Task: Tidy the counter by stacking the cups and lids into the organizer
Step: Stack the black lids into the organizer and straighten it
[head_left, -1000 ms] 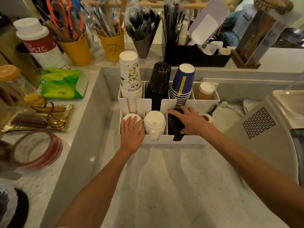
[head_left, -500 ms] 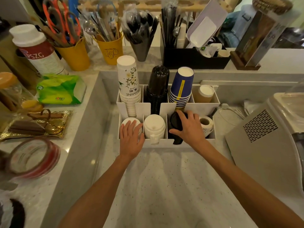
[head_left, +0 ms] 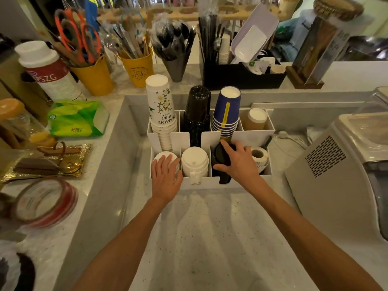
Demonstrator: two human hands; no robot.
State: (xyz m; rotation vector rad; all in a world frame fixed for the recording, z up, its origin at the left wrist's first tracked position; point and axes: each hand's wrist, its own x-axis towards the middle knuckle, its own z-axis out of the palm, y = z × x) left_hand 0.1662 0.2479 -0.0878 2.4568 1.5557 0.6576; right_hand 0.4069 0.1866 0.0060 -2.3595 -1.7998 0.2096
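A white organizer (head_left: 245, 137) stands on the lower counter. Its back row holds a white jasmine cup stack (head_left: 160, 106), a black cup stack (head_left: 197, 110), a blue cup stack (head_left: 227, 110) and a brown cup (head_left: 254, 119). The front row holds white lids (head_left: 162, 157) at the left, a second stack of white lids (head_left: 194, 161) in the middle and black lids (head_left: 218, 156) right of it. My left hand (head_left: 165, 177) lies flat on the left white lids. My right hand (head_left: 239, 162) rests on the black lids, fingers spread over them.
A label roll (head_left: 260, 157) sits in the organizer's right front slot. A grey machine (head_left: 336, 171) stands at the right. On the raised left ledge are a green tissue pack (head_left: 77, 118), a gold tray (head_left: 48, 162) and tape rolls (head_left: 44, 202). Yellow utensil buckets (head_left: 138, 70) line the back.
My right hand has slid a little over the black lids and now rests on top of them. The left hand stays on the white lids. The camera has tilted slightly.
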